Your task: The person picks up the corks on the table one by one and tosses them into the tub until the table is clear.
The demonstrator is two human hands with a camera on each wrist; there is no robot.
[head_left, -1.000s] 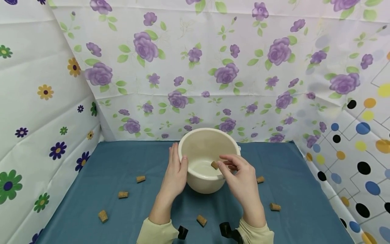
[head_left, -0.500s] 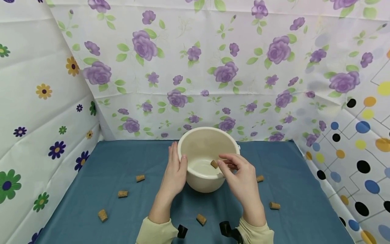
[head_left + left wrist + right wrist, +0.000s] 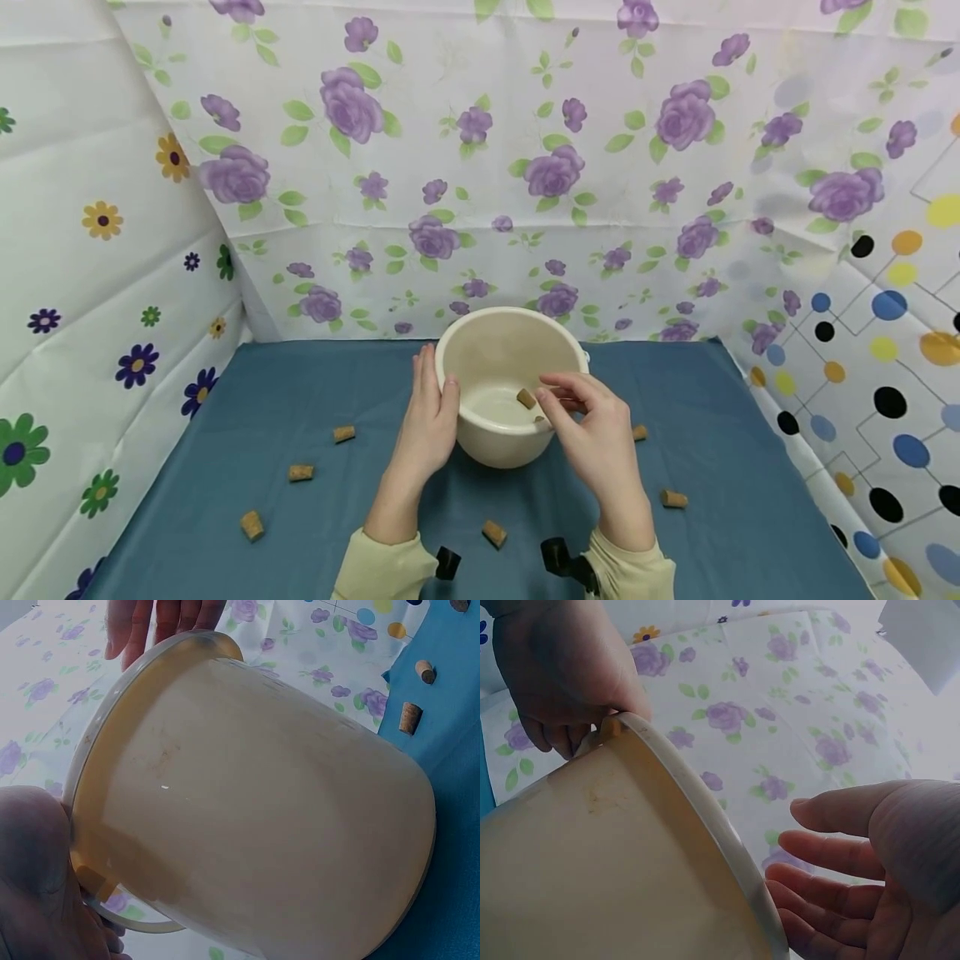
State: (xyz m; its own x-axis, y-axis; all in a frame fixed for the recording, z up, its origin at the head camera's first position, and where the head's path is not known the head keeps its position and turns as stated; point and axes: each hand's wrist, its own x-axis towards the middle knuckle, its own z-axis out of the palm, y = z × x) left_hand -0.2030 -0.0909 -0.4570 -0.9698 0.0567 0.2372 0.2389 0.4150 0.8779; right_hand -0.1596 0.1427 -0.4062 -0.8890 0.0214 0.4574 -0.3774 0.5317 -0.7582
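A cream plastic bucket (image 3: 495, 446) stands at the back middle of the blue cloth, its mouth toward me. My left hand (image 3: 426, 425) holds its left side, thumb at the rim and fingers along the outer wall. Inside the bucket lies a cork (image 3: 527, 398), and a sliver of a second cork (image 3: 538, 419) shows just behind the near rim. My right hand (image 3: 596, 446) is at the right side of the rim, its fingers loosely bent over the opening. The right wrist view shows that hand's fingers (image 3: 832, 859) spread beside the rim with nothing between them.
Several corks lie scattered on the blue cloth (image 3: 570, 517): to the left a cork (image 3: 301, 472), near the front a cork (image 3: 494, 534), to the right a cork (image 3: 673, 498). A flowered sheet (image 3: 480, 192) hangs behind, with patterned sheets at both sides.
The whole head view has shifted slightly, with the scene sitting a little higher. Slightly more of the second cork shows inside the bucket. Both hands keep their places at the bucket.
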